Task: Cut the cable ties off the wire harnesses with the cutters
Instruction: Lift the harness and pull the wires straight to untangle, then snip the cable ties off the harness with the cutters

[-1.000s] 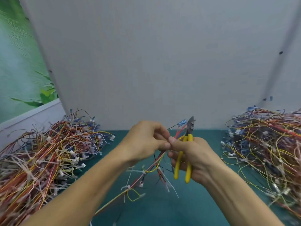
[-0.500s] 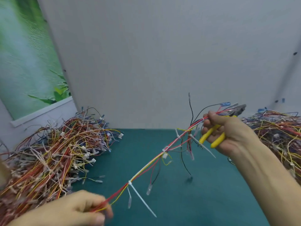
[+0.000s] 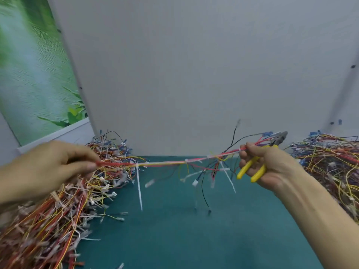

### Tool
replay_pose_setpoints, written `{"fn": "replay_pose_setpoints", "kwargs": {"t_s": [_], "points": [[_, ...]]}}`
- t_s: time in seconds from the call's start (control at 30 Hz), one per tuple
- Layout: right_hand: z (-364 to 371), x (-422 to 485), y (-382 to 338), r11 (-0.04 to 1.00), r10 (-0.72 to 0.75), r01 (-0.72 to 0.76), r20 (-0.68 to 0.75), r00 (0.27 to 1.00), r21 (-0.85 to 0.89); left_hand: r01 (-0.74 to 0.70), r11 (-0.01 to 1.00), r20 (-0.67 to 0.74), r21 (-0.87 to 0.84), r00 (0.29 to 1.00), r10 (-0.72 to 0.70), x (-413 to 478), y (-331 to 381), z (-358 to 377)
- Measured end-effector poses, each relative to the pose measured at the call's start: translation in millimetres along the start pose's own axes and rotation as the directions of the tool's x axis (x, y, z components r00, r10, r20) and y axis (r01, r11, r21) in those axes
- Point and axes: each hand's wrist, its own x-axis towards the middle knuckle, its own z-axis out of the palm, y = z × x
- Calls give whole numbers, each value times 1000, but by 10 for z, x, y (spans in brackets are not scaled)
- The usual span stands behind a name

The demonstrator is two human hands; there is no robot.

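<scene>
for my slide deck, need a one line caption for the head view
Two hands stretch a wire harness taut above the green table, right hand also holding yellow cutters.

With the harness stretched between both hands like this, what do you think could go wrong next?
The right hand grips both the yellow-handled cutters and the harness, so freeing the cutters may mean dropping that end. The white cable ties sit tight against thin wires, so a cut could nick insulation. The left hand holds its end over the left pile; dangling leads might snag there.
</scene>
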Motion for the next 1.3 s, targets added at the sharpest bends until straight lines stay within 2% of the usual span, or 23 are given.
{"fn": "replay_pose_setpoints", "kwargs": {"t_s": [0.07, 0.17, 0.23, 0.27, 0.3, 0.37, 0.43, 0.47, 0.57, 0.67, 0.73, 0.8, 0.87, 0.9, 0.97, 1.03, 1.07, 1.1, 1.13, 1.17, 1.2, 1.23, 1.3], "points": [[56, 48, -135, 997, -56, 54, 31, 998, 55, -16, 998, -216, 63, 976, 29, 303, 296, -123], [141, 98, -405, 942, -240, 199, 126, 963, 272, -86, 989, -525, -121, 851, 10, 661, 642, -220], [138, 122, -552, 891, -343, 254, 191, 920, 375, -152, 974, -654, -166, 756, 7, 742, 809, -166], [109, 143, -590, 886, -355, 260, 203, 912, 383, -171, 973, -673, -153, 740, 24, 759, 871, -95], [53, 178, -589, 899, -338, 255, 194, 921, 355, -166, 974, -655, -151, 755, 28, 762, 929, 6], [-138, 262, -474, 960, -223, 200, 106, 969, 195, -82, 985, -518, -152, 855, -9, 745, 963, 300], [-404, 315, -236, 997, -71, 69, -44, 996, -44, 37, 998, -261, -57, 964, -50, 714, 948, 617], [-546, 318, -92, 988, -5, -11, -103, 995, -156, 58, 998, -110, 22, 992, -55, 700, 941, 760], [-877, 266, 295, 886, 103, -196, -234, 967, -420, 27, 986, 276, 165, 958, -72, 644, 907, 1170], [-1023, 225, 465, 781, 42, -224, -309, 950, -583, 23, 982, 435, 189, 894, -105, 565, 872, 1464], [-1086, 263, 493, 661, -64, -219, -345, 936, -717, 47, 979, 459, 200, 878, -136, 546, 878, 1583], [-1116, 305, 505, 432, -183, -238, -343, 922, -870, 36, 961, 419, 275, 895, -154, 564, 904, 1668], [-1103, 309, 550, 234, -250, -298, -354, 901, -925, 23, 935, 352, 354, 923, -156, 559, 969, 1719], [-1103, 295, 585, 166, -265, -331, -366, 892, -929, 21, 917, 318, 399, 934, -160, 536, 1020, 1710], [-1108, 258, 660, 103, -300, -358, -372, 878, -928, 24, 907, 163, 421, 981, -101, 451, 1103, 1659], [-1143, 247, 727, 80, -321, -360, -365, 874, -930, 67, 974, -105, 214, 993, -45, 287, 1166, 1575], [-1167, 244, 754, 76, -337, -361, -365, 868, -930, 107, 993, -161, 56, 982, -97, 177, 1213, 1530], [-1195, 236, 773, 79, -356, -360, -363, 861, -930, 200, 968, -103, -150, 971, -217, 64, 1272, 1508], [-1211, 219, 784, 83, -374, -351, -356, 856, -933, 361, 835, 70, -415, 928, -366, -38, 1339, 1528], [-1224, 203, 794, 83, -390, -338, -343, 855, -937, 522, 559, 297, -644, 844, -445, -116, 1417, 1562], [-1226, 180, 805, 79, -403, -328, -331, 853, -941, 629, 230, 486, -742, 742, -462, -170, 1479, 1593], [-1225, 161, 824, 74, -411, -324, -325, 852, -943, 658, -43, 603, -752, 660, -448, -194, 1512, 1624], [-1209, 125, 867, 65, -415, -323, -320, 852, -944, 583, -414, 715, -699, 570, -404, -181, 1521, 1675]]}}
